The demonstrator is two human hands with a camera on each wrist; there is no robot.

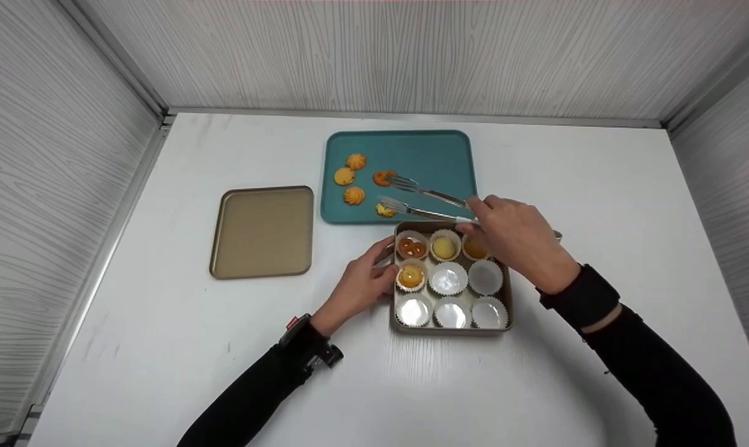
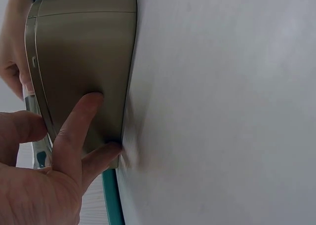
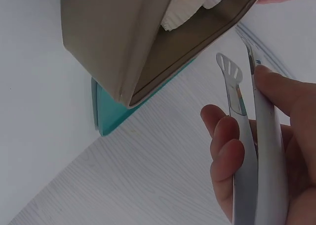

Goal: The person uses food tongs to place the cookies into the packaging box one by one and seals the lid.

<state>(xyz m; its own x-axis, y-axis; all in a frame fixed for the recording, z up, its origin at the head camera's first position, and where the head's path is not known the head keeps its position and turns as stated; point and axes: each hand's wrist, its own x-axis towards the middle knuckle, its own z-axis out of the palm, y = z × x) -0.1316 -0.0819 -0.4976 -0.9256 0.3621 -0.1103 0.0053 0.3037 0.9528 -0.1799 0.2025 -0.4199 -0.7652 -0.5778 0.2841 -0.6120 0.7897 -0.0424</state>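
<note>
My right hand (image 1: 517,242) holds a pair of metal tongs (image 1: 435,194) with pale handles. The spread tips are above the teal tray (image 1: 424,149), one over a pretzel-shaped cookie (image 1: 381,178), the other close to a small yellow cookie (image 1: 385,210). My left hand (image 1: 365,282) touches the left side of a deep bronze tin (image 1: 452,332); the left wrist view has extended fingers (image 2: 76,121) against its wall and the thumb by its rim. White paper cups (image 1: 448,279) fill the tin. Back-row cups contain a pretzel cookie (image 1: 411,248) and round cookies; another cup holds a yellow cookie (image 1: 411,275).
A shallow bronze lid (image 1: 262,233) lies left of the tin. Several cookies (image 1: 354,195) sit at the tray's left side, just behind the tin. Grey wood-grain panels (image 1: 411,56) border the white table (image 1: 573,174) at the back and both sides.
</note>
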